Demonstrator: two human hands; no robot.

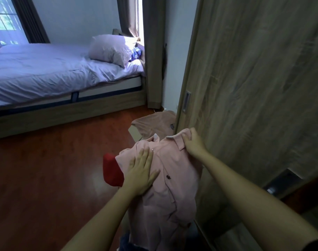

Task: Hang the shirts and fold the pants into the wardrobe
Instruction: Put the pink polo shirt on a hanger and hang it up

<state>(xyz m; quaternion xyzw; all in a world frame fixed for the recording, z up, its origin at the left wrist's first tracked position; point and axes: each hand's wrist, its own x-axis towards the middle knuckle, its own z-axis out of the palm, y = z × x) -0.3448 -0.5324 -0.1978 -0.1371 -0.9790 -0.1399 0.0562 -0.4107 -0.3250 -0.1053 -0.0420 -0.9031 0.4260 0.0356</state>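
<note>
A pale pink polo shirt (pixel 170 180) with a small dark chest logo hangs in front of me, held up off the floor. My right hand (pixel 193 142) grips its collar near the wardrobe door (pixel 254 87). My left hand (pixel 142 171) lies flat with fingers spread on the shirt's chest and holds nothing. A red garment (pixel 112 171) shows behind the shirt's left edge. A brownish-pink shirt (pixel 154 125) lies further back on what looks like a cardboard box. Dark blue cloth (pixel 126 241) peeks out at the bottom.
The wood-grain sliding wardrobe door with a recessed handle (pixel 186 104) fills the right side. A bed (pixel 55 73) with a pillow stands at the left across a glossy red-brown floor (pixel 46 169). Curtains and a window are behind.
</note>
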